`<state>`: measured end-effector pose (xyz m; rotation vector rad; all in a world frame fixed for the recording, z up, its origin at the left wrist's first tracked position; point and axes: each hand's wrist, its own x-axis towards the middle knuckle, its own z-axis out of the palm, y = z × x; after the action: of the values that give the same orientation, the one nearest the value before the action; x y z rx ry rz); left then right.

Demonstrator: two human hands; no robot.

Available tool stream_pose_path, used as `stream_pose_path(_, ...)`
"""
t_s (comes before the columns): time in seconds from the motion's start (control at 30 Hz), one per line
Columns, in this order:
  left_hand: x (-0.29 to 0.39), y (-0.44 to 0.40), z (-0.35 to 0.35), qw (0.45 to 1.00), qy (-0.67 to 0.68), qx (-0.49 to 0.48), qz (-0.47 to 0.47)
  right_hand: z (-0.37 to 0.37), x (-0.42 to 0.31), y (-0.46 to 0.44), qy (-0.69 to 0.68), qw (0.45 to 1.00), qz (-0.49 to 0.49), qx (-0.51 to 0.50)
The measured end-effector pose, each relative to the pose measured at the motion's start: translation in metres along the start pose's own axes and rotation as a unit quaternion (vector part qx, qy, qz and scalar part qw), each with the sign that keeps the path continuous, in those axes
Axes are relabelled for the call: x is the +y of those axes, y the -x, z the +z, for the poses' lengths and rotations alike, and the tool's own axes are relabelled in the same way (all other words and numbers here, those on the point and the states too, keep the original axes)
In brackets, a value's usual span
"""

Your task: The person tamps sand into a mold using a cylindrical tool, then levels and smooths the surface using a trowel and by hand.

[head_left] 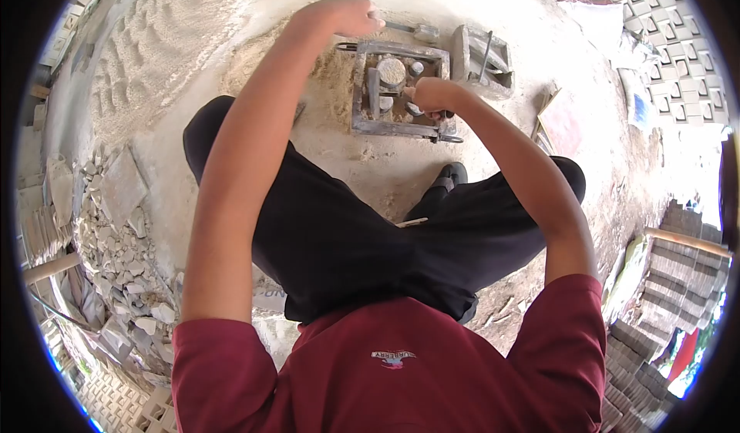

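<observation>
My left hand (354, 15) is closed in a fist beyond the mould's far left corner. A tool with a thin handle and blocky head (426, 32) lies just to its right; whether my fingers touch its handle I cannot tell. My right hand (433, 95) is closed over the right side of a grey rectangular mould frame (401, 130). What its fingers hold is hidden, though something dark shows beneath them. Inside the frame sit a round, sand-coloured disc (391, 72), small cylindrical pieces (416, 68) and an upright bar (374, 90).
Right of the frame stands a grey box (505, 86) with a bar across it. Loose sandy powder (162, 40) spreads at the left, with broken rubble (123, 256) nearer me. Patterned blocks (671, 48) are stacked far right. My knees flank the work area.
</observation>
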<state>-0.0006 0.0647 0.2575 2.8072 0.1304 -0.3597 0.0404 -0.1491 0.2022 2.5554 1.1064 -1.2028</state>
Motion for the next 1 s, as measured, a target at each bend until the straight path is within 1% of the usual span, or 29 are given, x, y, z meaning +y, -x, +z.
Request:
stream_pose_path(0.03,-0.002,-0.001,0.0,1.0,0.003,-0.001,0.004,-0.004,-0.003,0.011,-0.059,0.998,0.027,0.002)
stream_pose_path(0.07,-0.005,-0.003,0.001,1.0,0.007,-0.002,0.005,-0.005,0.017,-0.001,-0.064,0.997,0.036,-0.02)
stream_pose_path(0.1,-0.009,-0.004,0.003,1.0,0.009,-0.004,0.007,-0.019,0.022,0.008,-0.038,0.999,0.025,-0.029)
stream_pose_path(0.17,-0.012,-0.006,0.008,1.0,0.007,-0.006,0.0,-0.035,0.04,0.012,-0.01,1.0,0.005,-0.001)
stream_pose_path(0.2,-0.013,-0.006,0.008,1.0,0.003,-0.005,-0.01,-0.038,0.046,0.013,-0.011,1.0,0.007,0.001)
stream_pose_path(0.27,-0.014,-0.007,0.007,1.0,-0.005,-0.006,-0.013,-0.043,0.057,0.015,-0.009,1.0,-0.02,-0.015)
stream_pose_path(0.3,-0.014,-0.007,0.006,1.0,-0.011,-0.007,-0.018,-0.041,0.063,0.009,-0.009,1.0,-0.019,-0.013)
stream_pose_path(0.37,-0.012,-0.006,0.004,1.0,-0.005,-0.008,-0.012,-0.029,0.078,-0.008,0.024,0.995,-0.093,-0.004)
stream_pose_path(0.4,-0.011,-0.006,0.004,1.0,0.002,-0.013,-0.009,-0.027,0.078,-0.009,0.065,0.992,-0.105,0.012)
stream_pose_path(0.53,-0.009,-0.005,0.003,1.0,-0.002,-0.007,0.0,-0.027,0.082,-0.001,0.088,0.99,-0.113,0.02)
stream_pose_path(0.6,-0.007,-0.005,0.003,1.0,-0.019,-0.008,-0.014,-0.035,0.078,0.008,0.166,0.986,-0.027,0.001)
stream_pose_path(0.63,-0.01,-0.008,0.005,1.0,-0.02,-0.011,-0.013,-0.038,0.076,0.012,0.163,0.986,-0.028,0.0)
stream_pose_path(0.7,-0.011,-0.013,0.007,1.0,-0.02,-0.02,0.003,-0.042,0.073,0.021,0.25,0.968,-0.017,0.026)
stream_pose_path(0.77,-0.009,-0.014,0.011,1.0,-0.011,-0.018,-0.002,-0.043,0.065,0.026,0.238,0.971,-0.019,0.033)
stream_pose_path(0.83,-0.009,-0.019,0.015,1.0,0.002,-0.009,-0.006,-0.037,0.068,0.019,0.151,0.986,-0.062,0.021)
stream_pose_path(0.87,-0.009,-0.021,0.017,1.0,-0.009,0.006,-0.002,-0.031,0.068,0.016,0.139,0.988,-0.054,0.028)
stream_pose_path(0.93,-0.005,-0.02,0.016,1.0,-0.018,0.022,0.002,-0.028,0.067,0.018,0.156,0.986,-0.043,0.038)
stream_pose_path(1.0,-0.004,-0.017,0.012,1.0,-0.022,-0.001,-0.002,-0.029,0.067,0.019,0.175,0.983,-0.028,0.044)
